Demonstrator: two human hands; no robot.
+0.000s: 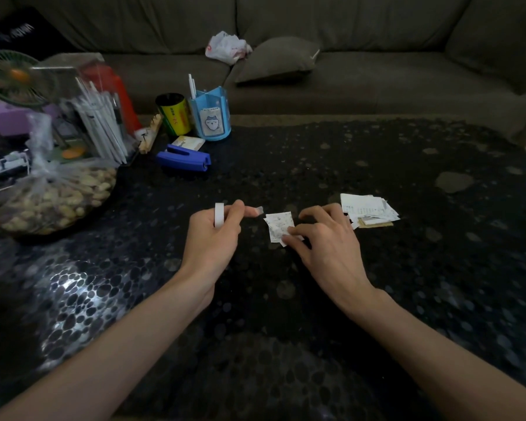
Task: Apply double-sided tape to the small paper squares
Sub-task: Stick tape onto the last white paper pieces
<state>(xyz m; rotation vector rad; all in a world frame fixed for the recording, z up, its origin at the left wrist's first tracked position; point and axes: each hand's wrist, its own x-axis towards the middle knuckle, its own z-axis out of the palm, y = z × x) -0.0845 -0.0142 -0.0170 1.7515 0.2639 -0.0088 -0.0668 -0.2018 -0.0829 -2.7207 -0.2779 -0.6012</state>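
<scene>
Two hands work above a dark, pebble-patterned tabletop (377, 147), with both forearms entering from the near edge and converging toward the centre.

The left hand (216, 235) holds the tape roll (219, 214). The fingers (237, 208) are curled round the roll, which stands on edge and appears edge-on as a narrow white band, its long side running away from the viewer. One finger is stretched out to the right and carries a short tape piece (259, 210) at its tip. The piece points toward the paper and hangs just beside its far left corner.

The paper square (278, 225) lies flat on the tabletop between the two hands. It is creased and printed. Its long axis runs from far to near, with the near end leaning slightly right.

The right hand (324, 241) is palm down with the wrist raised and the fingers bent. The thumb and a fingertip meet on the near right corner of the paper square and pinch it. The remaining fingers arch above the tabletop, apart from the paper.

A paper pile (368, 209) of similar torn pieces lies just right of the right hand.

At the far left stand a stapler (184, 161), a pen holder (208, 117), a yellow can (173, 113) and a bag of peanuts (52, 199). A sofa (377, 71) runs behind the tabletop.
</scene>
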